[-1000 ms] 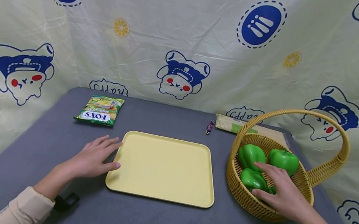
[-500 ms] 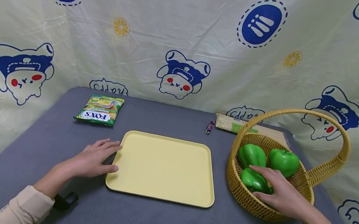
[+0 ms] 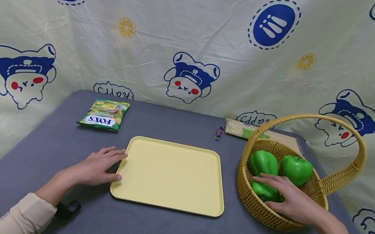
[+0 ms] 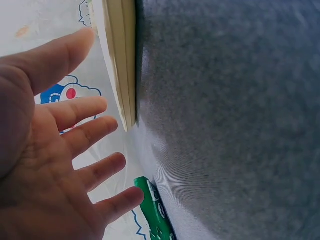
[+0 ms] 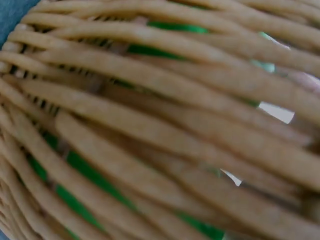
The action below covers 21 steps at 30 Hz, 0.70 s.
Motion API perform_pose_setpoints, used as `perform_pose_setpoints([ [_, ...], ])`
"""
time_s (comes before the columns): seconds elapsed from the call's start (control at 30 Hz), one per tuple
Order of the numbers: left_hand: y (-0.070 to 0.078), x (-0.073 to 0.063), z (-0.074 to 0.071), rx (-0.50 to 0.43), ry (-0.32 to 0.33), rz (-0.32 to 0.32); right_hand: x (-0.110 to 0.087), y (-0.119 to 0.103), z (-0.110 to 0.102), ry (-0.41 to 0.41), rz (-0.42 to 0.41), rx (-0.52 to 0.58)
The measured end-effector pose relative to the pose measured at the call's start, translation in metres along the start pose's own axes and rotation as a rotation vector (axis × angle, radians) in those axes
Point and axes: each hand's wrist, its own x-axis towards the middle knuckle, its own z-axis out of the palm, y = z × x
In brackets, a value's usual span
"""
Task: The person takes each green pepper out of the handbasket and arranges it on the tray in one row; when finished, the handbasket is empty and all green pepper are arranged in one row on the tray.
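In the head view, my right hand (image 3: 295,201) reaches into a wicker basket (image 3: 257,213) on the right. Its fingers lie over the far side of the nearest green bell pepper (image 3: 265,192), and the thumb sits at the near side. Two more green bell peppers, one at back left (image 3: 264,162) and one at back right (image 3: 296,170), lie behind it. Woven basket strands (image 5: 150,95) fill the right wrist view and hide the fingers. My left hand (image 3: 97,168), fingers spread and holding nothing, hovers at the left edge of a pale yellow tray (image 3: 173,177).
A green FOX'S packet (image 3: 106,114) lies behind the tray at the left. At the back right are a small purple wrapped candy (image 3: 219,133) and a long beige packet (image 3: 239,129), partly behind the basket. The tall basket handle (image 3: 356,153) arches over the peppers.
My right hand has shifted slightly left and lower, its fingers coming down over the nearest pepper, which has moved a little. The left hand has barely moved.
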Motion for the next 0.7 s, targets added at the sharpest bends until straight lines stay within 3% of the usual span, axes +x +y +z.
perform_pose_setpoints([
  [0.3, -0.0024, 0.0009, 0.0006, -0.007, -0.022, -0.007, 0.0005, -0.0004, -0.0021, -0.004, -0.005, -0.076],
  [0.7, -0.0056, 0.001, 0.0012, -0.011, -0.041, -0.009, 0.0007, 0.0, -0.0038, -0.008, 0.054, -0.11],
])
